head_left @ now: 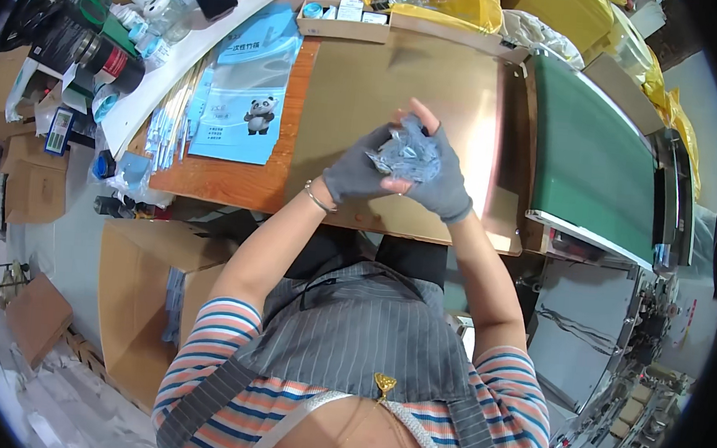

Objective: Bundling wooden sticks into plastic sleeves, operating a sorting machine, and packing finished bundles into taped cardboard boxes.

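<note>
Both my hands wear grey fingerless gloves and come together over the brass-coloured work surface. Between them sits a crumpled bundle of clear bluish plastic packets. My left hand curls round its left side, and my right hand cups its right side with the fingertips pointing up and away. Single packets inside the bundle cannot be made out. Left of my hands, a stack of blue printed plastic bags with a panda picture lies on the orange wooden tabletop.
A green conveyor belt runs along the right. Behind the work surface stand a small cardboard tray and a yellow plastic bag. Bottles and a dark flask crowd the left shelf. An open cardboard box stands below left.
</note>
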Available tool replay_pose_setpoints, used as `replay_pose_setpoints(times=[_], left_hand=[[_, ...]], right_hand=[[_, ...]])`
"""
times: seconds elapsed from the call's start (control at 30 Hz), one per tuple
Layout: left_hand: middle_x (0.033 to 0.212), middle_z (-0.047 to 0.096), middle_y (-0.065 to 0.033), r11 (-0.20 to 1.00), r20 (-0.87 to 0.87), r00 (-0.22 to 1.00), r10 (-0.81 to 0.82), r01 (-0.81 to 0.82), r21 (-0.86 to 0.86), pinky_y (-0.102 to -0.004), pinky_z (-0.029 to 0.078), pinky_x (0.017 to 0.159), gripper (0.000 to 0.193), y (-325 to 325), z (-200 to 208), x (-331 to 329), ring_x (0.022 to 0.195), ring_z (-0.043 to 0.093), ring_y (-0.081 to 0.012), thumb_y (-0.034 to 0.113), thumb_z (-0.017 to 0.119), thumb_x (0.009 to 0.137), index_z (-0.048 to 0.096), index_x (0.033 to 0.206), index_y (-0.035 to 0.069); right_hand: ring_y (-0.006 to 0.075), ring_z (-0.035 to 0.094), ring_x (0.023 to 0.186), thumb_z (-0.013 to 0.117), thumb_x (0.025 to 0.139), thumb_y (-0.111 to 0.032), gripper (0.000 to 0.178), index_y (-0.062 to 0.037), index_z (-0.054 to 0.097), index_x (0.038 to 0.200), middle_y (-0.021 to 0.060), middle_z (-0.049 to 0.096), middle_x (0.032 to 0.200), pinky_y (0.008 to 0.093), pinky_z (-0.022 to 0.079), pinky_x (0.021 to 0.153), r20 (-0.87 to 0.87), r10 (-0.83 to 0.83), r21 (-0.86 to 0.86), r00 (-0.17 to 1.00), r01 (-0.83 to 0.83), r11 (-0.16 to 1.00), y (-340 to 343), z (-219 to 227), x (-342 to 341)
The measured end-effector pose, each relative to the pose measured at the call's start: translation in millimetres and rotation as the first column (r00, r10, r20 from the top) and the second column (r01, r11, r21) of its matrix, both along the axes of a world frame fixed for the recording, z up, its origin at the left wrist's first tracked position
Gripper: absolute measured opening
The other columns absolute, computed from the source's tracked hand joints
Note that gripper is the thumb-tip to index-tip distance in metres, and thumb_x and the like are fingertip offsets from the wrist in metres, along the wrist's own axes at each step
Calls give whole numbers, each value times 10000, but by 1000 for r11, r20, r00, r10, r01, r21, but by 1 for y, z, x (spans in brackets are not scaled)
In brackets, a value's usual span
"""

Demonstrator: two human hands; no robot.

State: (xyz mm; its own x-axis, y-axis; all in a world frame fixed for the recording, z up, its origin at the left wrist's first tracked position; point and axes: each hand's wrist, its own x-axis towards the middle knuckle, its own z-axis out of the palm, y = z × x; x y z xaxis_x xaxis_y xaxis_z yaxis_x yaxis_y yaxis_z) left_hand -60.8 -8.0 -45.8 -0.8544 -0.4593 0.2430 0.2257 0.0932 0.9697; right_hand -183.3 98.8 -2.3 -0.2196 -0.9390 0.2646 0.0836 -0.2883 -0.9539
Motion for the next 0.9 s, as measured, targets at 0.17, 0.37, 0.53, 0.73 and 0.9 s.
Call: replay_pose_setpoints(times=[0.17, 0.37, 0.53, 0.73, 0.9], left_hand=[[1109, 584, -47, 977, 38, 977, -209, 207, 46, -326, 476, 892, 645, 17, 27, 48, 1009, 568, -137, 152, 810, 677, 493, 1232, 61], [1054, 595, -49, 556, -232, 922, -308, 373, 743, -318, 463, 883, 558, 74, 14, 74, 976, 574, -151, 373, 747, 766, 526, 1165, 51], [890, 680, -70, 879, 287, 851, 439, -340, -335, -401, 502, 727, 219, -67, -27, 157, 818, 642, -274, 251, 521, 903, 667, 954, 97], [998, 640, -90, 51, 107, 669, 735, 103, -993, -411, 513, 747, 227, -179, -94, 240, 918, 626, -298, 196, 549, 868, 598, 1019, 34], [897, 632, -91, 196, 363, 635, 682, 319, -927, -394, 493, 676, 183, -170, -83, 243, 823, 618, -270, 246, 589, 863, 587, 872, 64]], right_hand=[[163, 592, 965, 765, 719, -61, 641, 0, 449, 1273, 103, 602, 1085, 290, 490, 830, 122, -116, 244, 986, 84, 966, 22, 61, 60], [265, 618, 816, 632, 786, -192, 245, 21, 612, 905, 138, 625, 837, 356, 521, 726, 451, 271, 308, 850, -433, 847, 7, 6, 37], [285, 591, 788, 595, 790, -192, 171, -31, 543, 771, 106, 560, 732, 380, 524, 629, 524, 187, 303, 831, -387, 871, 8, -4, 47], [278, 584, 812, 605, 790, -219, 189, -42, 541, 776, 95, 543, 746, 406, 563, 676, 519, 129, 340, 845, -342, 876, 3, -8, 48], [280, 593, 804, 605, 784, -214, 190, -31, 554, 771, 108, 567, 756, 413, 533, 701, 540, 50, 366, 840, -288, 885, 9, -12, 45]])
